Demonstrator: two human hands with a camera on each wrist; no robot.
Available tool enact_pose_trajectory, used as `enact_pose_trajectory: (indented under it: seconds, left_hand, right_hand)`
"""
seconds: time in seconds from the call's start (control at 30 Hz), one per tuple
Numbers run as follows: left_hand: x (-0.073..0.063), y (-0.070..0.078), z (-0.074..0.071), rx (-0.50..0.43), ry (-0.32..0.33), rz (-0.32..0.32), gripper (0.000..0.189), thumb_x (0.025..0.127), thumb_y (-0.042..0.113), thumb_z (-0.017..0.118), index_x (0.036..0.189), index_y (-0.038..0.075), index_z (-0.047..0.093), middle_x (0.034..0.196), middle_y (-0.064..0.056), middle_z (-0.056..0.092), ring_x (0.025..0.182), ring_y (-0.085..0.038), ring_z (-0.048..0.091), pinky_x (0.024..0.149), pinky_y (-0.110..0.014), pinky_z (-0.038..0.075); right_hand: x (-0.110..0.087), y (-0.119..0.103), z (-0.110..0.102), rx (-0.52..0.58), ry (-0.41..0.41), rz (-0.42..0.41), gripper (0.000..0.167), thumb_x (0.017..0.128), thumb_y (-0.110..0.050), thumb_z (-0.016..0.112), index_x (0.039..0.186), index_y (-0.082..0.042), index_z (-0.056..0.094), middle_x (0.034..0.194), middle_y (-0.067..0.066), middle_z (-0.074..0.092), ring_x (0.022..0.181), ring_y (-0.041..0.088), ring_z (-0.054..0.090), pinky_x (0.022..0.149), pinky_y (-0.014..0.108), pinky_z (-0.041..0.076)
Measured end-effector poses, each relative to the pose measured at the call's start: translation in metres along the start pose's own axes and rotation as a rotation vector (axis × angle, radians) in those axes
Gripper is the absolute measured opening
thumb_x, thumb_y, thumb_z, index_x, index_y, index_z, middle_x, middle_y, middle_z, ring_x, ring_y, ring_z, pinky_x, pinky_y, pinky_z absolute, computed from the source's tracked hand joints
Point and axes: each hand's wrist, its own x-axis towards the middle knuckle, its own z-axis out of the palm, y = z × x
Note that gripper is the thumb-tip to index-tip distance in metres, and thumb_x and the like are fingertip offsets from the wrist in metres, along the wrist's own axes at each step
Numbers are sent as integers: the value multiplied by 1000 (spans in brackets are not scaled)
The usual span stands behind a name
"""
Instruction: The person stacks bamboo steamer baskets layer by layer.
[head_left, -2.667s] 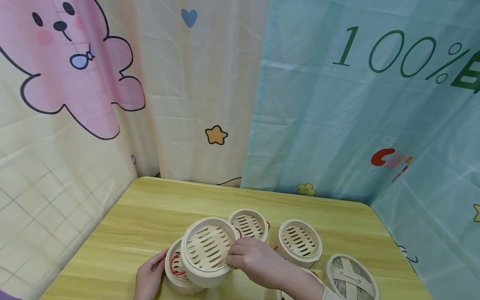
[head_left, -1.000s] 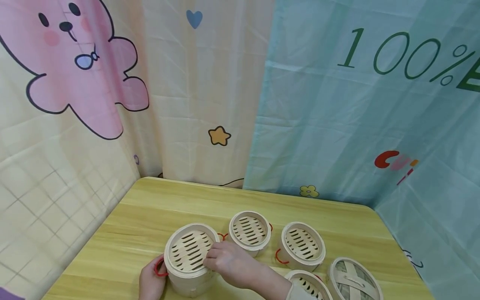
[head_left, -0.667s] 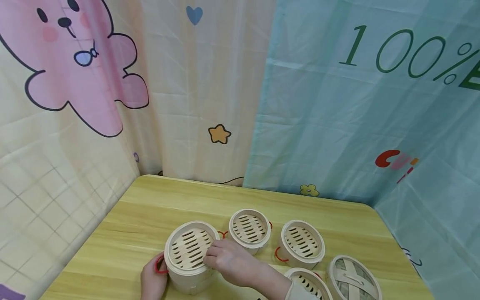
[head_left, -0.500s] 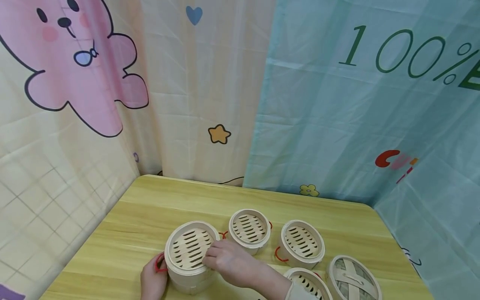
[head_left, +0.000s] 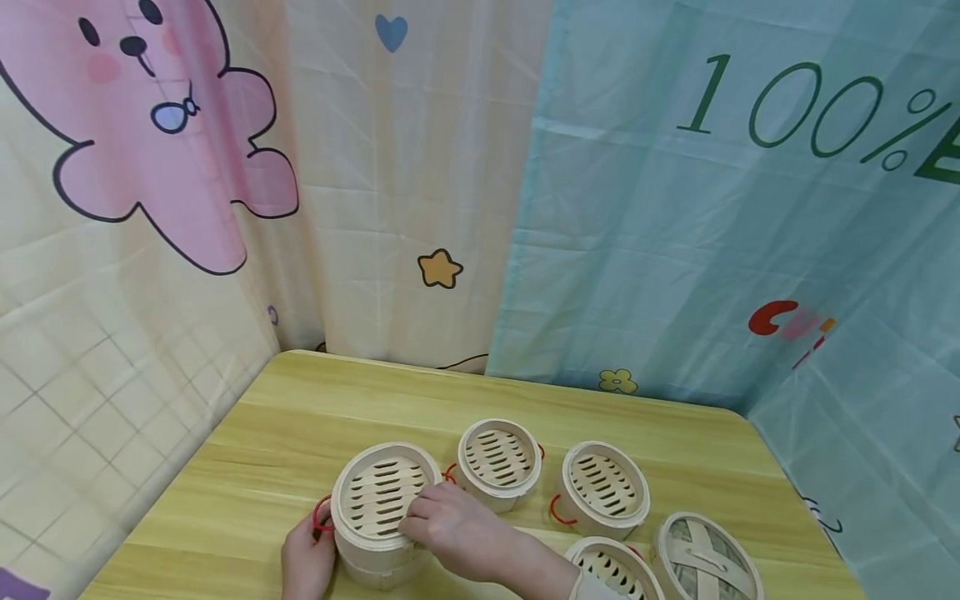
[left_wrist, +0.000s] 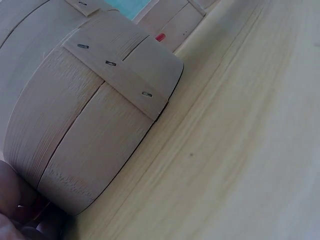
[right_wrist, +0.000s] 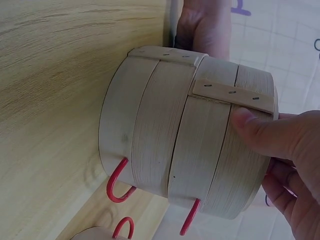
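Note:
Two round bamboo steamer baskets stand stacked at the front left of the table. The upper basket (head_left: 375, 492), slatted floor facing up, sits on the lower basket (head_left: 378, 575). My right hand (head_left: 457, 529) pinches the upper one's rim, thumb on the outer wall and fingers inside, as the right wrist view shows. At the stack's left side my left hand (head_left: 307, 557) holds the lower basket, its fingers hidden partly behind the wall. Red cord loops (right_wrist: 189, 217) stick out from both baskets, one above the other but slightly offset.
Behind the stack is a smaller-looking slatted basket (head_left: 498, 457), with another basket (head_left: 606, 492) to its right. Nearer the front are a partly cut-off basket (head_left: 611, 575) and a woven lid with crossed straps (head_left: 708, 562). Printed curtains (head_left: 420, 167) hang along the table's far edge.
My right hand brought the upper basket left and down onto the lower one. Since half a second ago it has turned slightly, its left red loop shifting up and away from me.

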Motion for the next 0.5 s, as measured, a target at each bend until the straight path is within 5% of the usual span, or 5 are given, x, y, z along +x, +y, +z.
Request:
enact_pose_trajectory:
  seconds: [0.2, 0.5]
  left_hand:
    - [0, 0, -1, -3, -9, -20, 17, 84, -4, 56, 98, -8, 65, 97, -24, 64, 100, -40, 56, 82, -48, 44]
    - [-1, 3, -1, -48, 16, -49, 20, 86, -5, 55, 103, -8, 65, 97, -21, 65, 85, -11, 58, 71, -13, 41]
  right_hand:
    - [1, -2, 1, 7, 14, 5, 13, 76, -11, 66, 86, -19, 65, 84, -11, 59, 85, 7, 52, 76, 19, 42]
    - [3, -6, 1, 14, -31, 30, 18, 75, -24, 72, 91, -20, 64, 87, -11, 58, 88, 7, 51, 74, 19, 40]
